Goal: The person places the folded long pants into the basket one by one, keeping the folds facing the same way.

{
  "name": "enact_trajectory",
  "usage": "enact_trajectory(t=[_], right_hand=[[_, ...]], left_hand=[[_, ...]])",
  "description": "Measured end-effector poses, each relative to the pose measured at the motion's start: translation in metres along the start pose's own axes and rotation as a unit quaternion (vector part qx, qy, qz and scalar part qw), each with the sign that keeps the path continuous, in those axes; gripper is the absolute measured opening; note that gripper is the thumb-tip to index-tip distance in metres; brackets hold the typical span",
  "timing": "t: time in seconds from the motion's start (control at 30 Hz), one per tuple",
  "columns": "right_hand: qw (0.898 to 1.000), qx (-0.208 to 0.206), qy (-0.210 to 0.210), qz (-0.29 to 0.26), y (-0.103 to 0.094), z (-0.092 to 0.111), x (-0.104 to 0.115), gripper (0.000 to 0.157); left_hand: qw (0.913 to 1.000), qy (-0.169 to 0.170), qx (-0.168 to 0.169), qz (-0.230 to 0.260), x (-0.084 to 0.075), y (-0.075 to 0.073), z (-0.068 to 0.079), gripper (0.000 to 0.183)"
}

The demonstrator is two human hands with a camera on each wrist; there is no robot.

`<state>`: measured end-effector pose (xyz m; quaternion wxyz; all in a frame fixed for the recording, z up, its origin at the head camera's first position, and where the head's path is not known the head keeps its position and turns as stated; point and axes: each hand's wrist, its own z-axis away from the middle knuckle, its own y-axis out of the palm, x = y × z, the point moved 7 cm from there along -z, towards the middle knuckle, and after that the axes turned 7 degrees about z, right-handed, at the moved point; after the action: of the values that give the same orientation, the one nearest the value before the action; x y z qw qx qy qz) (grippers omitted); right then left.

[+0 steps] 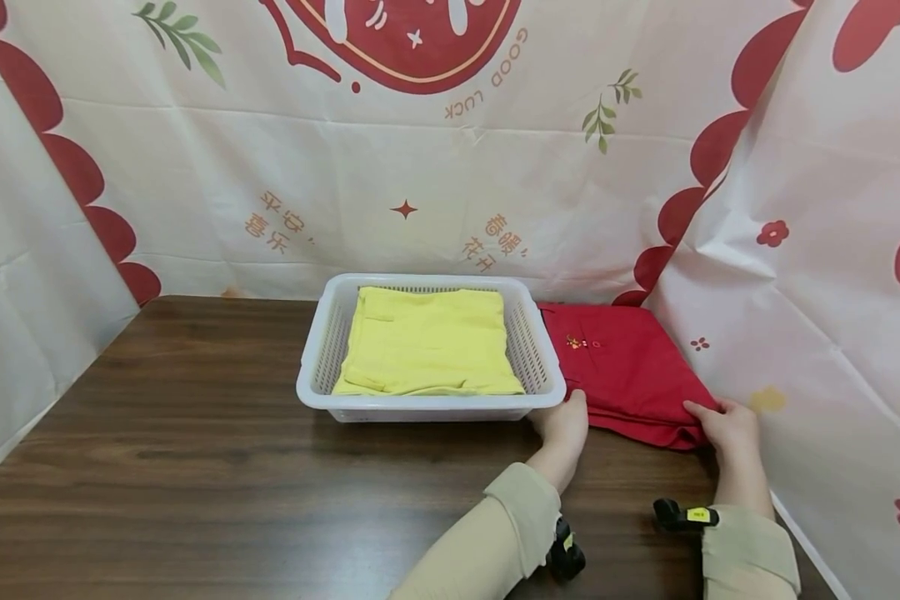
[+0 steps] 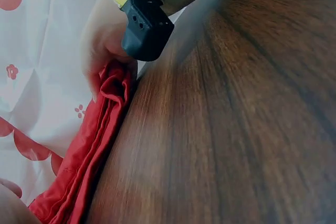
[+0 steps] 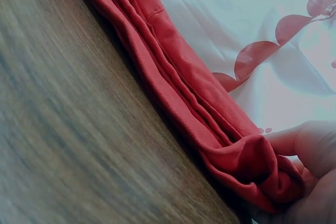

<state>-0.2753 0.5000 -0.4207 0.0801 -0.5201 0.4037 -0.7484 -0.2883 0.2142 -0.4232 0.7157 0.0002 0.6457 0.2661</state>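
A folded red garment [image 1: 630, 358] with a small embroidered motif lies on the table, right of a white plastic basket [image 1: 318, 358]. My right hand [image 1: 735, 433] grips its front right corner, thumb on top; the right wrist view shows the cloth bunched in the fingers [image 3: 315, 150]. At the front left corner, my left hand [image 1: 565, 425] holds the garment beside the basket, its fingers partly hidden under the basket's rim. Only a bit of that left hand [image 2: 13, 208] shows in the left wrist view. Inside the basket lies a folded yellow garment [image 1: 431, 342].
The dark wooden table [image 1: 195, 467] extends left and in front of the basket. A printed white cloth [image 1: 360, 183] hangs behind the table, and another hanging cloth [image 1: 817, 333] stands close along the right side, near my right hand.
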Motion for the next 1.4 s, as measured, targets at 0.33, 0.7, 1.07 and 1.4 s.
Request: enact_trajectory(t=[0.33,0.7,1.07,1.4], right_hand=[[0.999,-0.038,-0.034,-0.006,-0.003,0.002,0.006,0.051],[0.996,-0.053,-0.024,-0.069,-0.004,0.003,0.013,0.045],[0.993,-0.039,-0.002,-0.113,-0.012,0.004,0.008,0.023],[0.985,-0.035,0.018,-0.166,-0.029,0.016,0.013,0.02]], left_hand=[[0.9887,-0.048,0.001,0.142,0.01,0.009,-0.004,0.066],[0.9716,-0.193,-0.042,0.131,0.022,0.006,0.001,0.048],[0.954,-0.208,-0.038,0.213,0.028,0.011,0.001,0.051],[0.9383,-0.199,-0.013,0.282,0.024,0.024,0.008,0.044]])
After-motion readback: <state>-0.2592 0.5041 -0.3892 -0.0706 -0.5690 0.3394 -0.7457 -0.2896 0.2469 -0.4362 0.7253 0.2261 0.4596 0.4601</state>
